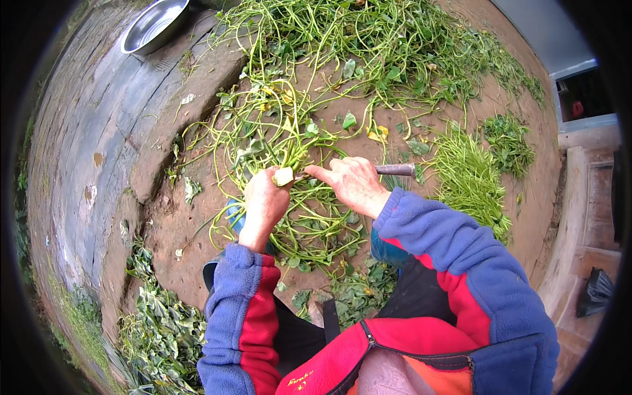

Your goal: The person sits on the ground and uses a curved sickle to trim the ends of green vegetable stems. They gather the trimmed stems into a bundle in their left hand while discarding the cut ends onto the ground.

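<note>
Low in the middle, my left hand (267,200) grips a cut green plant stump (283,176) with a pale face, from which long green vines (291,108) trail and coil over the ground. Beside it, my right hand (358,185) holds a tool with a brown handle (397,170) sticking out to the right; its front end runs toward the stump and is mostly hidden by my fingers. My right index finger points at the stump. A bundle of trimmed green stems (469,177) lies on the soil to the right.
A heap of vines (385,44) spreads across the far side. A metal basin (154,25) stands on paving slabs (103,113) at the upper left. Leaves (160,335) are piled at the lower left, and a leafy bunch (508,143) lies right. A black bag (596,292) is at the right edge.
</note>
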A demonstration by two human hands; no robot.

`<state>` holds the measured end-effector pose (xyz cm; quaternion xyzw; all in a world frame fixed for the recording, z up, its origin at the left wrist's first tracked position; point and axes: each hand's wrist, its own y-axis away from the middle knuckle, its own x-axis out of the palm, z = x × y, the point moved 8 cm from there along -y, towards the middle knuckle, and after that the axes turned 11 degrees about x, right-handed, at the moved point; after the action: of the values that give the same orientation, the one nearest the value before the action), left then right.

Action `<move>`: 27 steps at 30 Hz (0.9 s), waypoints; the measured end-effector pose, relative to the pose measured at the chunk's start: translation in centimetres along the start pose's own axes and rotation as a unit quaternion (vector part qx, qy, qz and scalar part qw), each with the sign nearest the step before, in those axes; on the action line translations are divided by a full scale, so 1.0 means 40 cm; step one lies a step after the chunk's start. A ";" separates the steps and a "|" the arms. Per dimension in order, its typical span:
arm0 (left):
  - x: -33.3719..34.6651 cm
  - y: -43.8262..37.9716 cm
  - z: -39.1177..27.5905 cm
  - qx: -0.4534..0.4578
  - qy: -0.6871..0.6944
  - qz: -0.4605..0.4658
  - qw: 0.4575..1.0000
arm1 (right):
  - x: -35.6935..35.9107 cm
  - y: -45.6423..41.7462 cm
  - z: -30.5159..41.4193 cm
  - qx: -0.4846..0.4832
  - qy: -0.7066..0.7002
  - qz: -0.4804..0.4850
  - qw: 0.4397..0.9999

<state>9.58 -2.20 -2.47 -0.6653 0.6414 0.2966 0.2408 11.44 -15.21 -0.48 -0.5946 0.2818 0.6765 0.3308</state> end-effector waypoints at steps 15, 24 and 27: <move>-0.126 -0.007 0.084 -0.052 -0.019 -0.103 0.993 | 0.111 -0.046 -0.196 0.221 -0.316 0.049 0.921; -0.277 0.030 0.119 -0.029 0.149 -0.310 0.938 | 0.303 -0.023 -0.133 0.337 -0.640 0.238 0.648; -0.304 0.045 0.115 -0.060 0.111 -0.324 0.938 | 0.349 -0.032 -0.145 0.363 -0.464 0.136 0.797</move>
<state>7.36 9.54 2.94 -0.8790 0.3950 0.1649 0.2103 14.99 -17.35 -15.10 -0.0015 0.3974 0.7572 0.5184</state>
